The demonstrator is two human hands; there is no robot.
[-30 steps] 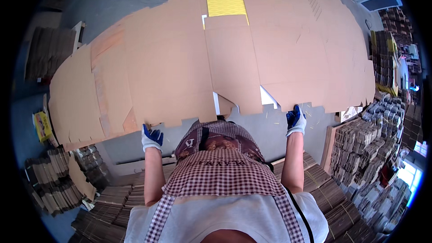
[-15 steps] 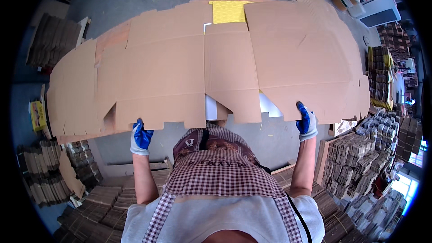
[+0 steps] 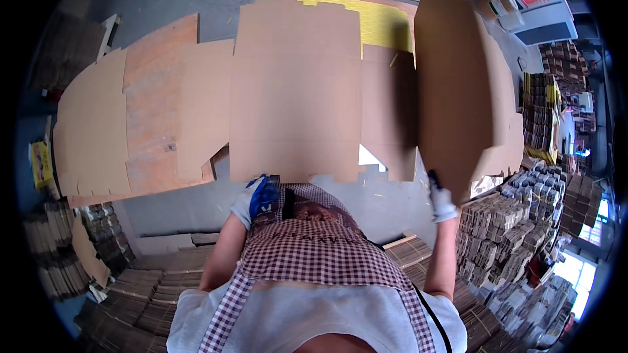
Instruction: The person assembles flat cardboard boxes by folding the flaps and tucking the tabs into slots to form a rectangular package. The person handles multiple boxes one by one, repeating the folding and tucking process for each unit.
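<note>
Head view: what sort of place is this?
Probably a carton workshop or warehouse: large cut cardboard sheets lie in front of the person, stacks of flat cardboard fill the surroundings, and the floor is bare grey.

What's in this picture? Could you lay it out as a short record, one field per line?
Left hand: gloved, at the flat sheet's near edge; grip unclear
Right hand: gloved, holding the raised sheet's near end
Flat sheet: brown cardboard, lying ahead of the person
Raised sheet: brown cardboard, tilted steeply up
Far side: yellow sheet, partly covered
Clothing: checked apron
</note>
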